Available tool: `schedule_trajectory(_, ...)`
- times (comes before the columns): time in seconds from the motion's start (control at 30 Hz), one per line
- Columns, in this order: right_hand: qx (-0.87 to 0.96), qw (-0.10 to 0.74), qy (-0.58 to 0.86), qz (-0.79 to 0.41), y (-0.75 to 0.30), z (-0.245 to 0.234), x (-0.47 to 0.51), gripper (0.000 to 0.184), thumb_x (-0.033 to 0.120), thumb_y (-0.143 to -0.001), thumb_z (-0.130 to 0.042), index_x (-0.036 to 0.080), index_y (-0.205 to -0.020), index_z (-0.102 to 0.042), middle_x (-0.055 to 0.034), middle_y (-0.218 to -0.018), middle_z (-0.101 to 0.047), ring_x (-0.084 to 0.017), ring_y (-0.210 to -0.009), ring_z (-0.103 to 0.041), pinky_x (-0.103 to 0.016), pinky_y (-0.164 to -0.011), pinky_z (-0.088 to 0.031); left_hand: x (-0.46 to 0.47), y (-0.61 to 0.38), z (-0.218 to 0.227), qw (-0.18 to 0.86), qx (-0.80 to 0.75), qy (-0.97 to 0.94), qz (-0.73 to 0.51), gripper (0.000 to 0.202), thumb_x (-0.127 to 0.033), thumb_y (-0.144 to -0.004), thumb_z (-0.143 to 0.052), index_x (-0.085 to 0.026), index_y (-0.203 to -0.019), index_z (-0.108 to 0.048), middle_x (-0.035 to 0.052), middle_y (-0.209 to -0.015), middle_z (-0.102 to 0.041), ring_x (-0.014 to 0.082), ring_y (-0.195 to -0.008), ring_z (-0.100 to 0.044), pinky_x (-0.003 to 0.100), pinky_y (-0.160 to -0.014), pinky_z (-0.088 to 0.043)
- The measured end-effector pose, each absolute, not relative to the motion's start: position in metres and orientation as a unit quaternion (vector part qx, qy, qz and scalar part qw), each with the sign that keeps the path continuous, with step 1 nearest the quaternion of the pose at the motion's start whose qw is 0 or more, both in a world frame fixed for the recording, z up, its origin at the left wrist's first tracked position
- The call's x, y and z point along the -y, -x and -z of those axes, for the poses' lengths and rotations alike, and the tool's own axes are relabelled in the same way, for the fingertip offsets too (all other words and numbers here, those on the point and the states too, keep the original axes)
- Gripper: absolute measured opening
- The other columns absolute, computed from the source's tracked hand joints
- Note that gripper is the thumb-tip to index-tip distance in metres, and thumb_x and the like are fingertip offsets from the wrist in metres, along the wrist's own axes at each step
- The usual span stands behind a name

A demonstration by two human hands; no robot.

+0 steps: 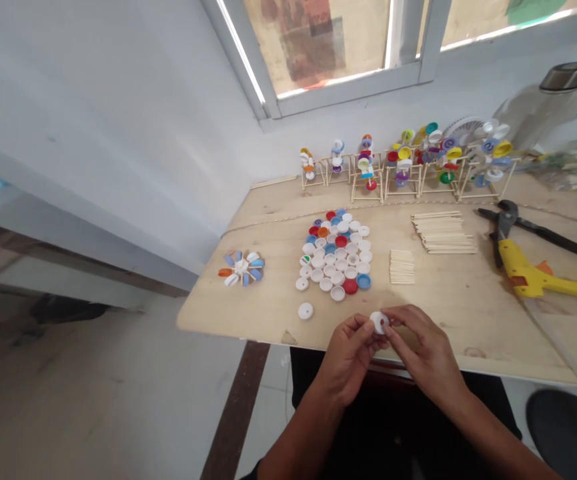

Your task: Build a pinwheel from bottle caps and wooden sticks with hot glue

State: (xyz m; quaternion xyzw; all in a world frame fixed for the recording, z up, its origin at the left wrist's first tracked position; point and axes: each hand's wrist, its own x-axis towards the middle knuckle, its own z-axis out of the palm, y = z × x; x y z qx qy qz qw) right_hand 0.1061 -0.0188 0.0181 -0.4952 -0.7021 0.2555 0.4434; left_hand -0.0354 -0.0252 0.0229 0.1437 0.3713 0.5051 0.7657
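Observation:
Over the table's front edge, both hands hold one white bottle cap (379, 323) that has a dark hole in it. My left hand (351, 353) pinches the cap from the left, and my right hand (425, 350) grips its right side with thumb and fingers. A second white cap with a small hole (305, 311) lies on the table left of my hands. Beyond them spreads a cluster of bottle caps (338, 265), mostly white with some blue, red and orange. Further left lies a wheel of caps on sticks (241, 269).
Short sticks (401, 267) and longer sticks (443, 233) lie in stacks on the wooden table (268, 313). A yellow glue gun (543, 273) and black-handled pliers (543, 230) are at right. Several cap wheels on stick frames (402, 177) line the wall.

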Motion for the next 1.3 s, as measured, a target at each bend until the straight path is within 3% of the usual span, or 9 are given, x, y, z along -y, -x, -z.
schedule_trajectory(0.3,0.663,0.465,0.497,-0.31,-0.104,-0.018,0.02,0.017,0.03,-0.089,-0.055,0.021,-0.095,-0.067,-0.0052,-0.087,-0.067,-0.016,-0.08,-0.064,-0.027,-0.071,-0.053,0.027,0.035,-0.021,0.767,-0.359,-0.147,-0.511,0.023,-0.029,-0.068,-0.079,-0.014,-0.071,-0.062,0.0052,-0.077,-0.066,0.0129,-0.07,-0.058,0.027,-0.072,-0.044)
schedule_trajectory(0.6,0.7,0.484,0.489,-0.191,-0.107,-0.016,0.025,0.015,0.019,-0.088,-0.053,0.021,-0.093,-0.066,-0.0054,-0.084,-0.068,-0.017,-0.079,-0.063,-0.03,-0.07,-0.053,0.032,0.029,-0.023,0.764,-0.351,-0.166,-0.516,0.019,-0.027,-0.074,-0.074,-0.013,-0.07,-0.062,0.0044,-0.074,-0.064,0.0126,-0.071,-0.057,0.027,-0.076,-0.044)
schedule_trajectory(0.8,0.682,0.466,0.499,-0.262,-0.109,-0.017,0.028,0.015,0.028,-0.089,-0.053,0.02,-0.093,-0.065,-0.0066,-0.087,-0.067,-0.017,-0.08,-0.064,-0.029,-0.072,-0.053,0.032,0.027,-0.024,0.766,-0.364,-0.164,-0.504,0.024,-0.031,-0.07,-0.077,-0.013,-0.069,-0.061,0.0065,-0.079,-0.066,0.0156,-0.077,-0.06,0.029,-0.077,-0.045)
schedule_trajectory(1.1,0.662,0.488,0.506,-0.26,-0.116,-0.015,0.03,0.016,0.025,-0.088,-0.054,0.022,-0.094,-0.068,-0.0027,-0.085,-0.066,-0.015,-0.079,-0.063,-0.024,-0.072,-0.05,0.032,0.019,-0.025,0.771,-0.344,-0.162,-0.511,0.029,-0.034,-0.068,-0.078,-0.013,-0.066,-0.059,0.0048,-0.068,-0.064,0.0123,-0.064,-0.056,0.028,-0.072,-0.042)
schedule_trajectory(1.3,0.638,0.463,0.512,-0.342,-0.119,-0.01,0.026,0.017,0.032,-0.085,-0.06,0.022,-0.096,-0.067,-0.0025,-0.085,-0.065,-0.015,-0.081,-0.062,-0.023,-0.071,-0.05,0.027,0.02,-0.023,0.765,-0.335,-0.162,-0.525,0.03,-0.033,-0.066,-0.08,-0.012,-0.064,-0.058,0.0066,-0.073,-0.065,0.0124,-0.066,-0.056,0.028,-0.074,-0.041)
